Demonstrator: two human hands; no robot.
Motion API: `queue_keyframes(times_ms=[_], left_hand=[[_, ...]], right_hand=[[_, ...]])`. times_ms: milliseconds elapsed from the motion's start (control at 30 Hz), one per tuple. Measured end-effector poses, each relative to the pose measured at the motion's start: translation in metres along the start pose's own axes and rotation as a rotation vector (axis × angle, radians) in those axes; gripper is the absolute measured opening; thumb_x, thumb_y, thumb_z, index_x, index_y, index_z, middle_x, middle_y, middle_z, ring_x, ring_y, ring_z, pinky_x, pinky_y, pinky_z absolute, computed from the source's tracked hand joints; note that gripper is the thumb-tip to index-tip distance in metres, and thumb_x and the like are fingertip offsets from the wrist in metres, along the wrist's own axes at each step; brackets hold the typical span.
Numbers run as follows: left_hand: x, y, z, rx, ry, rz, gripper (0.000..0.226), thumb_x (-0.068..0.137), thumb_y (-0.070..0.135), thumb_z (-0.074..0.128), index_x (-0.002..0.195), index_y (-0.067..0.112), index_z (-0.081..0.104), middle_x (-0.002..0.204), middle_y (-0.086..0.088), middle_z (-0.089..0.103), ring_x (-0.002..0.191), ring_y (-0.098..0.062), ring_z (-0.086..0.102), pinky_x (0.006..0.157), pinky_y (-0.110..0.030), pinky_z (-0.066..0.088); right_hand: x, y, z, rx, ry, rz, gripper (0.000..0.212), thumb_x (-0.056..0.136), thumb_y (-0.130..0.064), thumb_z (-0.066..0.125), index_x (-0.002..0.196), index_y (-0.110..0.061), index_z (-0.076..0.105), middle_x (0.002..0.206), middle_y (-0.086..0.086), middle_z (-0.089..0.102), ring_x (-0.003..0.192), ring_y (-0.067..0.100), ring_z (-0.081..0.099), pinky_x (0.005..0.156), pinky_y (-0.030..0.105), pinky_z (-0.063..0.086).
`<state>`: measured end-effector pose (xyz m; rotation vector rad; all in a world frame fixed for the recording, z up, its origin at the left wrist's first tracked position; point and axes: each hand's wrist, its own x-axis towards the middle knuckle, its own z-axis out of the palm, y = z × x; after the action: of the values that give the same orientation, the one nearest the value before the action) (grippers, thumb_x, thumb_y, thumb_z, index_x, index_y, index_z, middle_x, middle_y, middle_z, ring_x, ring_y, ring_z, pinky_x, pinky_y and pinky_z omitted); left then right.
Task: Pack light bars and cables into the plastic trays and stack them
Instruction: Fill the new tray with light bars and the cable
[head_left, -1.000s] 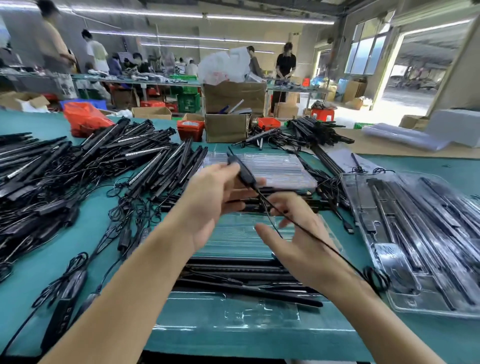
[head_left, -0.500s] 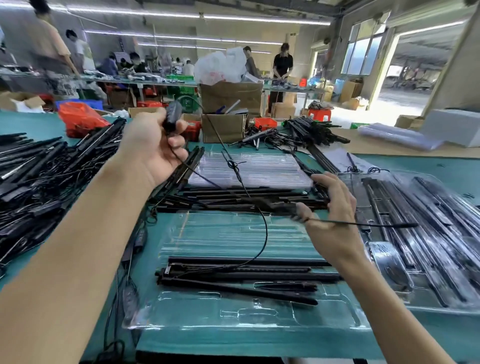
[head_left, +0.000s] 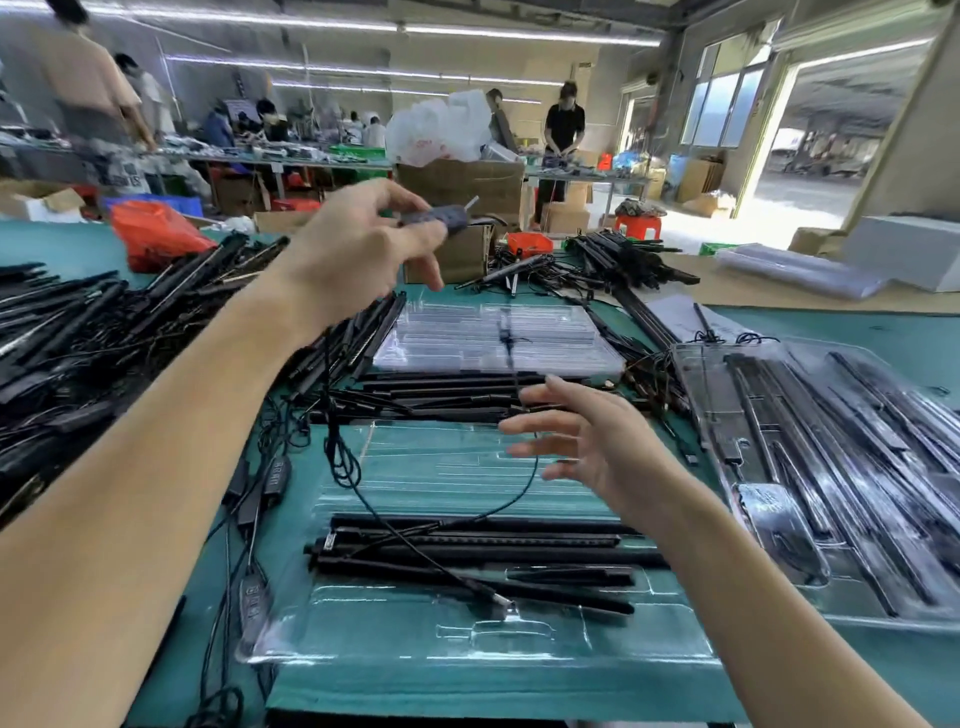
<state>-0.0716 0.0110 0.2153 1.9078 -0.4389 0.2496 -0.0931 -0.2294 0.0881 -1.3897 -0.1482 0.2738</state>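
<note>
My left hand (head_left: 358, 254) pinched the cable's controller (head_left: 431, 215), raised | my right hand (head_left: 597, 447) spread, holding nothing, cable (head_left: 519, 499) beside fingers | tray (head_left: 415, 644) below.

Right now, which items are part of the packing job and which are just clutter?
In the job:
- left hand gripping the cable controller
- right hand, fingers spread
- clear tray
- light bars in it

Lying about:
- red bag
- cardboard box
- red stool

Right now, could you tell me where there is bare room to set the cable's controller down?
Free: the upper half of the near tray, between the loose bars and the packed bars; also its front pockets. Crowded: the bar pile on the left and the filled tray on the right.
</note>
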Motion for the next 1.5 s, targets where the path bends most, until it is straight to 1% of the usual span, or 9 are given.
queue_keyframes(times_ms=[167, 367, 500, 633, 867, 1033, 1200, 1300, 1500], left_hand=[[-0.027, 0.013, 0.017, 0.155, -0.402, 0.059, 0.028, 0.089, 0.042, 0.058, 0.110, 0.025, 0.065, 0.076, -0.008, 0.075, 0.046, -0.019, 0.039, 0.038, -0.020, 0.032], [-0.029, 0.005, -0.008, 0.552, -0.641, -0.175, 0.055, 0.071, 0.055, 0.076, 0.123, 0.047, 0.059, 0.078, 0.005, 0.076, 0.058, -0.007, 0.059, 0.057, -0.019, 0.044], [-0.018, -0.008, -0.029, 0.747, -0.444, -0.225, 0.031, 0.085, 0.026, 0.077, 0.111, 0.036, 0.063, 0.067, 0.002, 0.073, 0.044, -0.007, 0.052, 0.045, -0.019, 0.041], [-0.017, -0.020, -0.051, 0.899, -0.144, -0.134, 0.009, 0.087, 0.036, 0.075, 0.085, 0.028, 0.073, 0.046, 0.009, 0.059, 0.047, -0.012, 0.052, 0.052, -0.025, 0.035], [-0.007, -0.027, -0.074, 0.713, 0.583, 0.312, 0.020, 0.096, 0.040, 0.061, 0.104, 0.024, 0.069, 0.089, -0.012, 0.068, 0.080, -0.033, 0.063, 0.073, -0.047, 0.055], [-0.021, -0.043, -0.074, 1.002, -0.036, -0.130, 0.027, 0.083, 0.020, 0.080, 0.092, 0.036, 0.061, 0.098, -0.001, 0.067, 0.083, -0.021, 0.061, 0.083, -0.036, 0.051], [-0.057, -0.062, -0.028, 1.040, -0.623, -0.437, 0.055, 0.081, 0.040, 0.080, 0.126, 0.050, 0.051, 0.134, 0.011, 0.050, 0.088, -0.010, 0.065, 0.077, -0.027, 0.052], [-0.082, -0.072, 0.007, 0.790, -0.691, -0.271, 0.048, 0.079, 0.058, 0.074, 0.121, 0.057, 0.051, 0.134, 0.028, 0.048, 0.122, 0.006, 0.047, 0.106, -0.028, 0.040], [-0.115, -0.093, 0.061, 0.584, -0.564, -0.112, 0.027, 0.086, 0.042, 0.076, 0.106, 0.043, 0.058, 0.105, 0.028, 0.057, 0.103, 0.013, 0.048, 0.086, -0.009, 0.040]], right_hand=[[0.013, 0.001, 0.006, 0.653, -0.049, 0.043, 0.073, 0.093, -0.055, 0.057, 0.153, -0.033, 0.021, 0.131, 0.028, 0.061, 0.115, 0.046, 0.064, 0.072, 0.041, 0.061], [0.014, -0.006, -0.018, 0.828, 0.056, -0.165, 0.050, 0.081, -0.001, 0.043, 0.128, -0.009, 0.060, 0.126, 0.006, 0.070, 0.106, 0.024, 0.071, 0.071, 0.030, 0.053], [0.007, 0.000, -0.033, 0.840, 0.005, -0.166, 0.039, 0.073, 0.004, 0.039, 0.098, -0.012, 0.064, 0.112, 0.004, 0.073, 0.091, 0.024, 0.071, 0.060, 0.028, 0.051], [0.004, 0.013, -0.053, 0.747, -0.038, -0.063, 0.019, 0.073, -0.012, 0.045, 0.082, -0.014, 0.062, 0.116, 0.005, 0.072, 0.096, 0.027, 0.069, 0.063, 0.030, 0.049], [0.005, 0.014, -0.068, 0.654, -0.143, -0.022, 0.012, 0.076, -0.021, 0.063, 0.083, -0.013, 0.066, 0.106, 0.003, 0.072, 0.083, 0.021, 0.065, 0.051, 0.025, 0.043], [0.002, 0.009, -0.069, 0.376, -0.236, 0.099, 0.023, 0.084, -0.034, 0.061, 0.088, -0.011, 0.064, 0.080, 0.008, 0.065, 0.069, 0.023, 0.061, 0.041, 0.024, 0.040], [0.001, -0.001, -0.060, 0.145, -0.383, 0.084, 0.040, 0.081, -0.049, 0.072, 0.079, -0.010, 0.063, 0.057, 0.010, 0.058, 0.056, 0.025, 0.054, 0.049, 0.028, 0.044], [0.002, -0.008, -0.058, 0.080, -0.424, 0.084, 0.044, 0.087, -0.054, 0.064, 0.078, -0.011, 0.063, 0.056, 0.008, 0.057, 0.055, 0.024, 0.052, 0.050, 0.027, 0.043], [-0.004, -0.014, -0.067, -0.033, -0.455, 0.160, 0.059, 0.089, -0.068, 0.057, 0.076, -0.011, 0.061, 0.058, 0.010, 0.059, 0.056, 0.022, 0.050, 0.044, 0.024, 0.029]])
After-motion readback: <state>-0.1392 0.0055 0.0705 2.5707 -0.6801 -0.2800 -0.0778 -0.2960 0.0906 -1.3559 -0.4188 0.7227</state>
